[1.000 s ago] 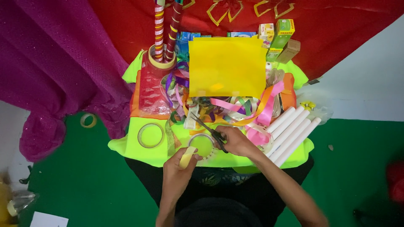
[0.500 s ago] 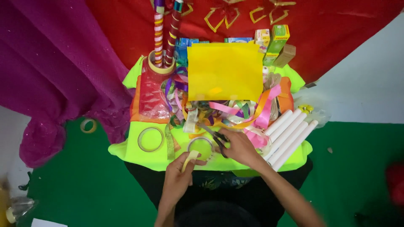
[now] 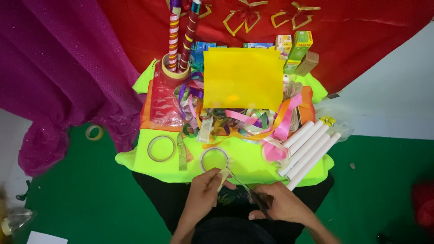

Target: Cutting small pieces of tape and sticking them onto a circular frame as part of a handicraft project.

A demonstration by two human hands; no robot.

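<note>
My left hand [image 3: 202,195] pinches a short pale yellow strip of tape [image 3: 223,175] just below the tape roll [image 3: 214,159] on the lime-green table cover [image 3: 246,158]. My right hand [image 3: 281,204] grips a pair of scissors [image 3: 248,193] whose blades point up-left and meet the strip. Both hands hover at the table's near edge, above my lap. A heap of coloured ribbons [image 3: 235,119] lies behind the roll.
A yellow sheet [image 3: 243,77] stands at the back, with small boxes [image 3: 298,49] behind it. Several white paper rolls [image 3: 309,151] lie at the right. A second tape roll [image 3: 162,148] sits left. Striped sticks [image 3: 181,31] stand in a red holder. Purple cloth [image 3: 58,77] hangs at the left.
Both hands have drawn back toward me, off the table's front edge. The scissors have swung from the ribbon pile to the tape strip held by my left hand.
</note>
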